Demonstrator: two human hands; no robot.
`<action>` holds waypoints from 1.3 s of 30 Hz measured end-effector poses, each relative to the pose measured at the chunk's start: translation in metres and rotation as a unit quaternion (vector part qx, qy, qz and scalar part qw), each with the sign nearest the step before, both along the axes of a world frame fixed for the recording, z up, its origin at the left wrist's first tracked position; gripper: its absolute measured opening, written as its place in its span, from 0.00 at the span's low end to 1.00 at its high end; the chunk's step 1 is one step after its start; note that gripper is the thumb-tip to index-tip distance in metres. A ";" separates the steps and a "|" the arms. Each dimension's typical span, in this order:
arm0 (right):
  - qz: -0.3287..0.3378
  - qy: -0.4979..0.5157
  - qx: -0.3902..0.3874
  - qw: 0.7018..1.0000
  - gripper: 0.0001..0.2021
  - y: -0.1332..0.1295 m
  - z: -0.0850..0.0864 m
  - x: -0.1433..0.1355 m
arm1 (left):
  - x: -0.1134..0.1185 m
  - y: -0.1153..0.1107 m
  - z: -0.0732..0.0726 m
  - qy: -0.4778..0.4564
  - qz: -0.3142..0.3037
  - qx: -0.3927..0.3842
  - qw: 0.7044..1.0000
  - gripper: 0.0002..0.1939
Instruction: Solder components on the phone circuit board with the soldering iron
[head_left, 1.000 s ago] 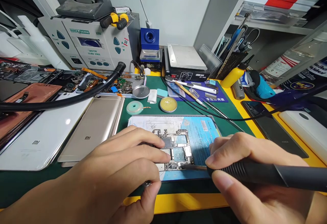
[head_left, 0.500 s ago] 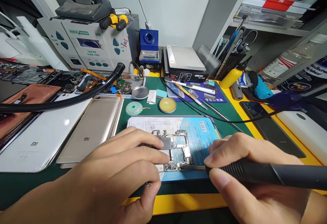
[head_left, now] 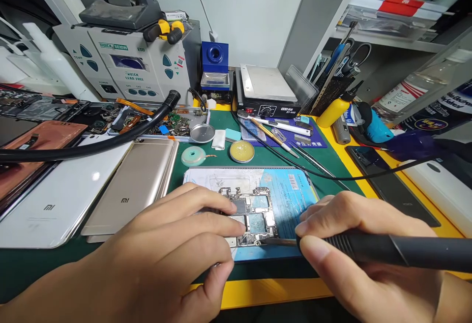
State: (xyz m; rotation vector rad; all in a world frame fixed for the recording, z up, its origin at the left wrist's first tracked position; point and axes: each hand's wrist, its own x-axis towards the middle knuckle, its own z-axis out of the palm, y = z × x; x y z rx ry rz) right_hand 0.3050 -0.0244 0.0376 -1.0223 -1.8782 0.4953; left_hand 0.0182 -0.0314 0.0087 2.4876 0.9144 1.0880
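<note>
A phone circuit board (head_left: 254, 215) lies on a blue-and-white boxlike pad (head_left: 291, 210). Two fingertips of my left hand (head_left: 177, 244) press on the board's left side. Its thumb and index finger close together below, with a small dark metal bit between them that I cannot make out. My right hand (head_left: 354, 234) grips a soldering iron (head_left: 394, 250) by its black ridged handle, fingers pinched near the front. The iron's metal tip points left and reaches the board's lower edge; whether it touches is too small to tell.
Behind the pad sit a tin of yellow paste (head_left: 242, 151) and a roll of solder wick (head_left: 193, 156). Phone backs (head_left: 129, 185) lie to the left under a thick black hose (head_left: 92, 152). A black cable (head_left: 332, 176) crosses on the right, above tweezers (head_left: 324, 165).
Almost nothing differs. My right hand and the soldering iron have shifted very slightly left; my left hand stays on the circuit board.
</note>
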 end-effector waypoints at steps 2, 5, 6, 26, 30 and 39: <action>0.010 0.003 -0.004 1.000 0.15 0.001 0.001 0.000 | 0.000 -0.001 0.001 0.001 -0.003 -0.002 1.000 0.13; 0.016 0.014 -0.024 0.999 0.15 0.002 0.000 -0.001 | 0.001 -0.001 0.002 0.000 0.005 0.005 1.000 0.14; 0.010 0.018 -0.029 0.999 0.15 0.002 -0.001 -0.002 | 0.002 0.000 0.003 0.003 0.008 0.011 1.000 0.14; 0.022 0.057 -0.065 0.996 0.16 0.005 -0.003 0.006 | 0.000 -0.002 -0.002 -0.019 0.002 -0.007 1.000 0.14; 0.032 0.058 -0.062 0.996 0.15 0.005 -0.003 0.006 | 0.001 -0.002 0.000 -0.011 -0.001 0.005 1.000 0.14; 0.005 0.053 -0.047 0.997 0.13 0.004 -0.004 0.002 | 0.004 -0.001 0.002 -0.014 0.023 0.034 0.999 0.15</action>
